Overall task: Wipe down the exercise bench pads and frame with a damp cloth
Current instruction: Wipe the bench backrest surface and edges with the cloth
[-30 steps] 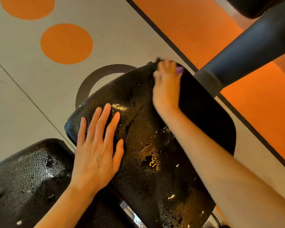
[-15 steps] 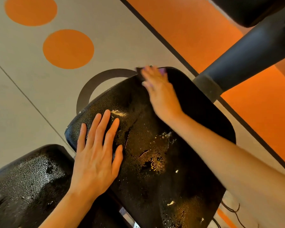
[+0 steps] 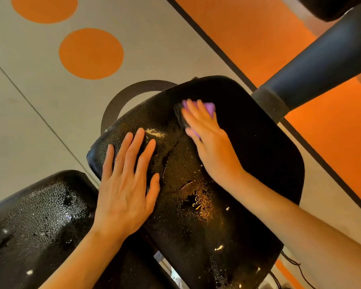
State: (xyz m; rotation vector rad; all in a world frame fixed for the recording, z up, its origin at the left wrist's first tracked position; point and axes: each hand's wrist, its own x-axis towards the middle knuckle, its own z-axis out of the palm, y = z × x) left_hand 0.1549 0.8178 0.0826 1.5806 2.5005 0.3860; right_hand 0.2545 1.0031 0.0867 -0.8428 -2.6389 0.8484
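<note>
**Purple cloth pressed flat on the wet black pad**

The cloth (image 3: pixel 206 108) is a small purple piece lying on the upper part of the big black pad (image 3: pixel 248 155), near its far edge. The right hand (image 3: pixel 211 142) lies on top of it, fingers straight and spread a little, pressing it down rather than curling round it; purple shows past the fingertips and beside the thumb. A darker patch sits just left of the cloth, under the fingers, and I cannot tell whether it is part of the cloth or a shadow.

The left hand (image 3: pixel 125 184) rests flat on the same pad, nearer its left edge, fingers long and open, holding nothing.

The pad has a pebbled, leather-like skin. Its middle and left are covered in small beads of water that catch the light in yellowish glints; the right side looks dull and dark. A second black pad (image 3: pixel 40 222) sits to the lower left, just beside the first, also beaded with water and showing a few white specks.

A thick dark tube (image 3: pixel 313 65) of the frame slants up to the right from a collar by the pad's far right corner.

Below lies a grey floor (image 3: pixel 29 132) with thin seams, two orange circles (image 3: pixel 91 53) and a dark ring partly hidden by the pad. A black stripe divides the grey from a broad orange band (image 3: pixel 248 28) on the right. A thin black cable (image 3: pixel 296 265) trails at the lower right.
</note>
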